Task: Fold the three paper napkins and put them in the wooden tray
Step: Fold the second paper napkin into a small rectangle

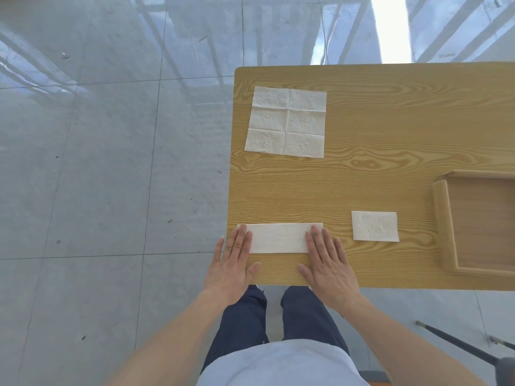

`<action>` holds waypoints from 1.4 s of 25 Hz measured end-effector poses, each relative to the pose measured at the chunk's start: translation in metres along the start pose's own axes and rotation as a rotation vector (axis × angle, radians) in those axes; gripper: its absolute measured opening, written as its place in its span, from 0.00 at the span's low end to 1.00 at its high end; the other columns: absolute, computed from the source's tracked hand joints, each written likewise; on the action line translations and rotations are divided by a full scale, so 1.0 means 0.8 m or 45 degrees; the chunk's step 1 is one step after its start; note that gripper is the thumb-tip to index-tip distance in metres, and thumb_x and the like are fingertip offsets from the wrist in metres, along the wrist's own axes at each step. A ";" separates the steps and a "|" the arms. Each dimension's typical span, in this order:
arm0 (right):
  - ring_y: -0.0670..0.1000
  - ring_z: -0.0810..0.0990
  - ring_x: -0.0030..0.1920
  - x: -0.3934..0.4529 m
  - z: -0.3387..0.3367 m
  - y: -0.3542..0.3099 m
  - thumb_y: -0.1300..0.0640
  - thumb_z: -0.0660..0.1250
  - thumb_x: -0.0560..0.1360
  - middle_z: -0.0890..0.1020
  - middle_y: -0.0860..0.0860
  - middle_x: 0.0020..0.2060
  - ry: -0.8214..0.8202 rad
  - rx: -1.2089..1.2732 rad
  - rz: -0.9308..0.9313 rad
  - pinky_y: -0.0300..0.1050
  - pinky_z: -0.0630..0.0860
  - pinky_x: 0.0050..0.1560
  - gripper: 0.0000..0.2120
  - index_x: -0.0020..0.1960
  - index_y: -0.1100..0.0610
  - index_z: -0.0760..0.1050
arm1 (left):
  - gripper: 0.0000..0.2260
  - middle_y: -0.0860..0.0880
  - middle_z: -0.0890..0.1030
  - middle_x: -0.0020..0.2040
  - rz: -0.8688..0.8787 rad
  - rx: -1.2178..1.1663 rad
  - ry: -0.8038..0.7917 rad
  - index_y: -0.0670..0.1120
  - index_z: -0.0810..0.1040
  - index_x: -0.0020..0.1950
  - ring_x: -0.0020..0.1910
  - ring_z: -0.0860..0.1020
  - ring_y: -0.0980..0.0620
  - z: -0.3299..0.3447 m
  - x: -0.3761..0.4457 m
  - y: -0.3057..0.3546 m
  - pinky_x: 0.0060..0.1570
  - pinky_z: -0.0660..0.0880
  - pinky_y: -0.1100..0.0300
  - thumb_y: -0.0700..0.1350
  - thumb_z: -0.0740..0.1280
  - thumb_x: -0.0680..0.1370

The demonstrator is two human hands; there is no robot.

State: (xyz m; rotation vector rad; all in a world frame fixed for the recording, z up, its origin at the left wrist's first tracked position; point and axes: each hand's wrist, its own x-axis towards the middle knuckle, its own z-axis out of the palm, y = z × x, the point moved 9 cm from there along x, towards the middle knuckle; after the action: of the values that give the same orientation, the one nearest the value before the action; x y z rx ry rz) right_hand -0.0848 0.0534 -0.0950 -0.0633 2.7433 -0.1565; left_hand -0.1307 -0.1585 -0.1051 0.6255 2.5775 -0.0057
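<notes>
Three white paper napkins lie on the wooden table (376,140). One unfolded napkin (287,121) is spread flat at the far left. A long folded strip of napkin (278,237) lies near the front edge. My left hand (234,264) presses flat on its left end and my right hand (327,264) presses flat on its right end, fingers extended. A small folded napkin (374,226) rests to the right of the strip. The wooden tray (443,227) stands at the right edge, partly cut off, with nothing visible inside.
The table's left edge runs just beside my left hand, with grey tiled floor (111,162) beyond. A dark chair leg (459,344) shows at the lower right.
</notes>
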 end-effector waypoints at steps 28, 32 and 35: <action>0.58 0.47 0.78 -0.051 0.003 0.036 0.41 0.49 0.80 0.52 0.50 0.79 0.003 0.002 0.027 0.63 0.52 0.74 0.31 0.79 0.52 0.48 | 0.25 0.45 0.77 0.52 -0.671 -1.258 -0.124 0.50 0.67 0.65 0.46 0.80 0.46 -0.060 0.033 -0.043 0.39 0.78 0.53 0.41 0.73 0.72; 0.58 0.46 0.78 -0.052 0.004 0.037 0.41 0.48 0.81 0.51 0.50 0.79 -0.004 0.005 0.020 0.63 0.52 0.74 0.31 0.79 0.52 0.48 | 0.14 0.44 0.80 0.49 -0.747 -1.673 -0.104 0.47 0.76 0.56 0.38 0.82 0.50 -0.064 0.023 -0.037 0.33 0.80 0.57 0.39 0.73 0.73; 0.58 0.47 0.78 -0.053 0.002 0.038 0.41 0.49 0.80 0.52 0.50 0.79 -0.001 0.010 0.018 0.63 0.52 0.73 0.30 0.79 0.52 0.49 | 0.13 0.44 0.80 0.46 -0.676 -1.802 -0.092 0.49 0.77 0.54 0.35 0.82 0.51 -0.081 0.027 -0.014 0.33 0.79 0.58 0.39 0.73 0.73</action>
State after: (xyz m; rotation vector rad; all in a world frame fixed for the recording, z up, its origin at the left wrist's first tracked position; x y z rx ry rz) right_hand -0.0454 0.0865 -0.0839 -0.0415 2.7416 -0.1633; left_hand -0.1818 -0.1515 -0.0593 -0.5594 1.8984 1.3917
